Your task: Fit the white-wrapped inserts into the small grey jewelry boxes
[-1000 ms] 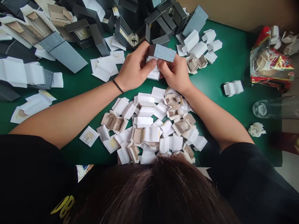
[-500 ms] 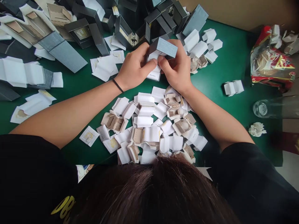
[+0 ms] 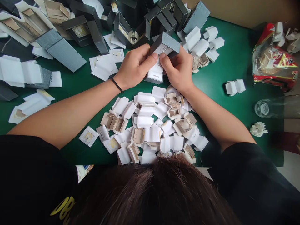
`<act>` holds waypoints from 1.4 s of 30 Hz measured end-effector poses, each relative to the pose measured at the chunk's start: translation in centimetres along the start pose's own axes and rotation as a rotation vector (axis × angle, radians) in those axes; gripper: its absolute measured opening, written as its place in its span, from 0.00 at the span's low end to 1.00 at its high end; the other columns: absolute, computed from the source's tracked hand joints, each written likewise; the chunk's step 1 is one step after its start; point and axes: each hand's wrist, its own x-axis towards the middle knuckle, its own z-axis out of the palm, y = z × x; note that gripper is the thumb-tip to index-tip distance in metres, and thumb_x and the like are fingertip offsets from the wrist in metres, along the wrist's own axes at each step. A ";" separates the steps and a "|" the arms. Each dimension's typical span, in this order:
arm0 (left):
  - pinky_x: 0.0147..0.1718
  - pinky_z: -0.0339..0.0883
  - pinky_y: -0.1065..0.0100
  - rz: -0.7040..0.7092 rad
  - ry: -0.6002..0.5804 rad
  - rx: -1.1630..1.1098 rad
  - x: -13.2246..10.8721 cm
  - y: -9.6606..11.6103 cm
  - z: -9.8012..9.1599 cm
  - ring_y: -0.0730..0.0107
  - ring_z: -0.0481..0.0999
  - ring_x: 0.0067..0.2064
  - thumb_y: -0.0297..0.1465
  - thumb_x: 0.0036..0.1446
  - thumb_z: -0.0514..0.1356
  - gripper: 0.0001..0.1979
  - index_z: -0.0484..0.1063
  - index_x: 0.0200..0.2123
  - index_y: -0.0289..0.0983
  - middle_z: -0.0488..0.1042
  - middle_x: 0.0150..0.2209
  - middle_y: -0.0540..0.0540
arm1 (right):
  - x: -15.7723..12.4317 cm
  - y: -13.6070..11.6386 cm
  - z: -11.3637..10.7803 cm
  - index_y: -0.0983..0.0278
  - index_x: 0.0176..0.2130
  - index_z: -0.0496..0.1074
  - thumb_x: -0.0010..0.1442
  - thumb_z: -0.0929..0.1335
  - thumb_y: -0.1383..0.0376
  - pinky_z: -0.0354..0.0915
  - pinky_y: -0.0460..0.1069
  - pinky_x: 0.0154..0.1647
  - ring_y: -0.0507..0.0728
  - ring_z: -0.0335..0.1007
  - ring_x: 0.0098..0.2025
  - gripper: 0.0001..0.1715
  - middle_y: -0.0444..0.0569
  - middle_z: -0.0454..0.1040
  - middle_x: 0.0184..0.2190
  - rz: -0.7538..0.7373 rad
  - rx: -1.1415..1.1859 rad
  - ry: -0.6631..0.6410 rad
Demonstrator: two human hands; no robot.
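Both hands grip one small grey box [image 3: 170, 43] with a white printed inside, at the top middle. My left hand [image 3: 137, 64] wraps its left side, with the thumb pressed on the white inner face. On the other side, my right hand [image 3: 178, 69] is closed round the box, its thumb also on the white face. The box's lower half [image 3: 154, 77] shows a white panel with small dark print. Fingers behind the box are hidden. Just below the hands lies a heap of folded white card pieces [image 3: 145, 120], some with torn brown undersides.
Dark open boxes [image 3: 122, 29] crowd the back of the green table [image 3: 225, 125]. White card pieces [image 3: 200, 47] lie right of the hands. A red and clear plastic bag [image 3: 275, 61], a glass [image 3: 262, 108] and a crumpled tissue [image 3: 258, 129] sit at the right. More opened packaging [image 3: 22, 70] lies left.
The box in my hands has tilted and opened wider, showing more of its white printed inside. Both hands keep their hold, with the right one shifted slightly to the right.
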 end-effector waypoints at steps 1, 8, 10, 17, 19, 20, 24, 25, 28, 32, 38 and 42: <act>0.27 0.49 0.66 0.008 -0.010 -0.013 0.0 0.0 0.0 0.78 0.54 0.26 0.63 0.51 0.48 0.31 0.55 0.23 0.39 0.56 0.22 0.49 | 0.0 0.0 0.0 0.62 0.33 0.62 0.60 0.60 0.40 0.60 0.46 0.26 0.47 0.60 0.23 0.28 0.42 0.61 0.22 0.005 0.008 0.009; 0.27 0.51 0.69 0.037 -0.035 -0.046 -0.3 0.4 -0.2 0.79 0.55 0.25 0.61 0.54 0.45 0.30 0.54 0.24 0.38 0.58 0.22 0.49 | 0.5 -0.4 0.2 0.62 0.28 0.58 0.60 0.67 0.51 0.56 0.45 0.20 0.45 0.56 0.18 0.21 0.39 0.61 0.19 0.095 0.272 0.002; 0.28 0.52 0.70 0.040 -0.038 -0.052 -0.4 0.7 -0.2 0.80 0.57 0.26 0.59 0.56 0.45 0.29 0.55 0.25 0.38 0.60 0.23 0.50 | 0.6 -0.6 0.1 0.62 0.28 0.56 0.61 0.66 0.54 0.55 0.45 0.20 0.46 0.56 0.19 0.19 0.39 0.60 0.17 0.124 0.310 -0.011; 0.26 0.53 0.72 0.040 -0.106 -0.104 -0.6 1.1 -0.3 0.80 0.58 0.26 0.54 0.59 0.48 0.23 0.58 0.29 0.39 0.63 0.23 0.51 | 0.8 -1.1 0.0 0.62 0.26 0.55 0.64 0.64 0.62 0.51 0.46 0.20 0.46 0.54 0.19 0.17 0.39 0.59 0.15 0.167 0.356 -0.029; 0.26 0.52 0.72 0.047 -0.098 -0.089 -0.5 1.0 -0.3 0.80 0.58 0.26 0.54 0.59 0.48 0.24 0.58 0.29 0.39 0.63 0.23 0.51 | 0.7 -1.0 0.1 0.62 0.27 0.55 0.64 0.64 0.62 0.52 0.45 0.21 0.46 0.54 0.19 0.16 0.39 0.59 0.16 0.183 0.343 -0.030; 0.26 0.53 0.72 0.047 -0.090 -0.077 -0.5 0.9 -0.2 0.80 0.58 0.26 0.54 0.59 0.48 0.24 0.58 0.28 0.39 0.62 0.23 0.51 | 0.7 -0.9 0.1 0.63 0.28 0.56 0.64 0.64 0.63 0.52 0.45 0.21 0.46 0.55 0.19 0.15 0.39 0.59 0.17 0.189 0.335 -0.022; 0.25 0.53 0.73 0.062 -0.048 -0.011 -0.5 0.6 0.0 0.82 0.58 0.25 0.54 0.59 0.48 0.25 0.58 0.27 0.38 0.61 0.22 0.52 | 0.7 -0.7 0.2 0.62 0.30 0.58 0.62 0.65 0.64 0.52 0.45 0.20 0.45 0.56 0.17 0.11 0.37 0.59 0.17 0.148 0.365 0.003; 0.25 0.53 0.73 0.076 -0.029 0.004 -0.5 0.6 0.0 0.82 0.58 0.25 0.54 0.60 0.47 0.25 0.58 0.27 0.38 0.61 0.22 0.52 | 0.7 -0.7 0.2 0.62 0.30 0.58 0.62 0.65 0.64 0.51 0.45 0.19 0.45 0.55 0.16 0.11 0.37 0.58 0.17 0.128 0.381 0.010; 0.26 0.55 0.74 0.121 -0.006 0.014 -0.7 0.8 -0.1 0.83 0.60 0.26 0.51 0.62 0.45 0.24 0.60 0.30 0.37 0.61 0.23 0.51 | 0.7 -1.0 0.2 0.62 0.30 0.57 0.61 0.65 0.64 0.47 0.45 0.15 0.45 0.54 0.13 0.11 0.34 0.57 0.14 0.072 0.447 0.069; 0.26 0.56 0.76 0.152 -0.094 0.007 -0.8 1.1 -0.3 0.83 0.63 0.29 0.52 0.63 0.40 0.26 0.61 0.39 0.35 0.62 0.29 0.51 | 0.6 -1.3 0.3 0.63 0.33 0.57 0.61 0.65 0.65 0.46 0.45 0.14 0.45 0.53 0.12 0.09 0.32 0.55 0.13 0.039 0.498 0.136; 0.35 0.59 0.71 0.128 -0.115 0.065 -0.6 0.3 -0.3 0.84 0.59 0.31 0.58 0.56 0.45 0.34 0.66 0.39 0.31 0.59 0.28 0.51 | 0.0 -0.8 -0.1 0.62 0.34 0.57 0.62 0.64 0.54 0.49 0.44 0.22 0.44 0.51 0.19 0.15 0.38 0.53 0.20 -0.126 0.148 0.084; 0.37 0.60 0.68 0.069 -0.091 0.123 -0.5 -0.1 -0.1 0.80 0.62 0.32 0.59 0.55 0.48 0.34 0.68 0.37 0.31 0.61 0.27 0.50 | -0.3 -0.9 -0.5 0.62 0.32 0.58 0.62 0.61 0.46 0.55 0.44 0.28 0.46 0.50 0.24 0.23 0.41 0.55 0.20 -0.185 -0.037 0.003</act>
